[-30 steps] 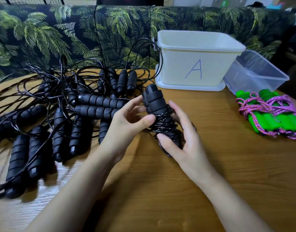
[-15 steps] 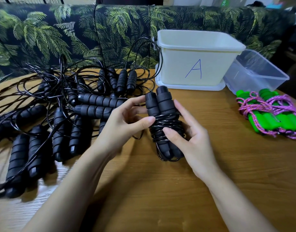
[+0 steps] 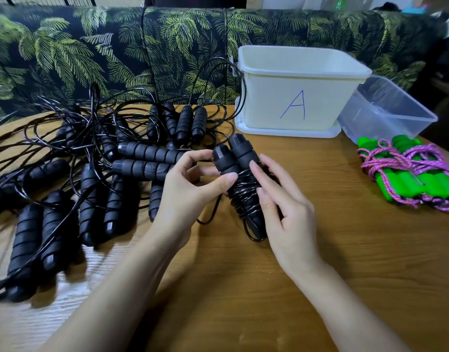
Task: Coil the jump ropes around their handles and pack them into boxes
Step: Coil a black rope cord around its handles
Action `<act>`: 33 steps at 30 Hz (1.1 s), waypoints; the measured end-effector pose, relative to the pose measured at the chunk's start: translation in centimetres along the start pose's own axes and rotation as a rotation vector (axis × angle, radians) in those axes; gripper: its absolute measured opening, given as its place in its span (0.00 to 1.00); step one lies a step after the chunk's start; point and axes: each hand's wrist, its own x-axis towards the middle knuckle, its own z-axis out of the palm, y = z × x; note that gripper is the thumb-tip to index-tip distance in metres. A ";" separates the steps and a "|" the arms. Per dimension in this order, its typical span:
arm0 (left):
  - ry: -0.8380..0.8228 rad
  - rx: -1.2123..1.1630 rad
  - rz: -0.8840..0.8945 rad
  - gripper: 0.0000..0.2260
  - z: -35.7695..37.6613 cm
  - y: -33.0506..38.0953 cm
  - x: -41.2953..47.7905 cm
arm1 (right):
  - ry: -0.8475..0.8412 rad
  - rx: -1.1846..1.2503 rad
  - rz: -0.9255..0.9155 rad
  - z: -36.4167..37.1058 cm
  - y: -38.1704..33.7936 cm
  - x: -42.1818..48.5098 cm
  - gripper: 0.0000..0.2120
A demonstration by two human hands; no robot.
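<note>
Holding a coiled black rope [image 3: 241,196] at the desk's [image 3: 332,250] middle: my right hand [image 3: 287,214] grips its wrapped handles [image 3: 233,154], my left hand [image 3: 190,184] pinches them near the top.

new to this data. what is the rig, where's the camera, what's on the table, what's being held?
There is no robot here. A person works with bare hands, filmed by one wide-angle camera worn on the head that looks forward and down. That is why the arms enter from the bottom and the edges bend.

On the wooden table lie a pile of black jump ropes with loose cords on the left, a white box marked A at the back, a clear box beside it, and green-handled ropes wound in pink cord on the right. A leaf-print sofa stands behind.

The left hand and right hand together hold one black jump rope. Its two handles are side by side with the cord coiled round them, and one short loop hangs loose.
</note>
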 end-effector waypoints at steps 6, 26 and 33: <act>0.028 -0.007 0.034 0.21 0.5 -0.2 -0.4 | -0.128 -0.618 -0.110 0.5 -1.0 -0.1 0.39; -0.242 1.063 0.584 0.27 -1.1 -1.9 0.8 | -0.045 -0.381 0.184 -1.1 1.1 0.6 0.37; -0.338 0.300 0.059 0.17 -1.1 -0.8 1.0 | -0.086 0.160 0.162 -1.1 -0.3 0.5 0.31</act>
